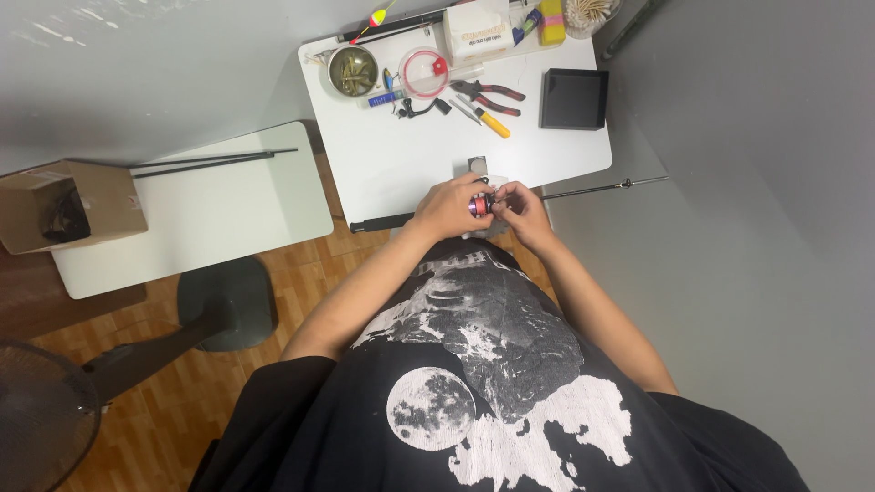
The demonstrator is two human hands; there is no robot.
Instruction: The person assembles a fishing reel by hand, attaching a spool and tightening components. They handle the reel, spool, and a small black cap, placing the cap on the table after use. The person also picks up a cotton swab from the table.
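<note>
1. Two white tables are seen from above: a larger one [401, 173] at the person's front and a lower one [228, 214] to the left, on which two thin dark rods [214, 161] are laid.
2. One long black fishing rod [583, 190] is laid along the near edge of the front table, its long axis running left to right, with the thin tip pointing right past the table edge and the thicker butt end [378, 221] showing to the left of the hands.
3. One small reel [480, 205], red and dark, is held at the near edge of the table, just where the rod passes between the hands.
4. The left hand [448, 207] is curled around the reel from the left, its fingers closed on it.
5. The right hand [515, 202] is brought up against the reel from the right, its fingertips pinched together on a small part; what is pinched cannot be made out.
6. A cardboard box [64, 208] at the far left is seen open, with something dark inside.
7. A black square tray [574, 98] is placed at the right of the table; nothing can be made out in it.
8. A round metal tin [353, 71] holds small brownish pieces.
9. Red-handled pliers [488, 94] and a yellow-handled tool [490, 122] are laid just beside each other near the table's middle.
</note>
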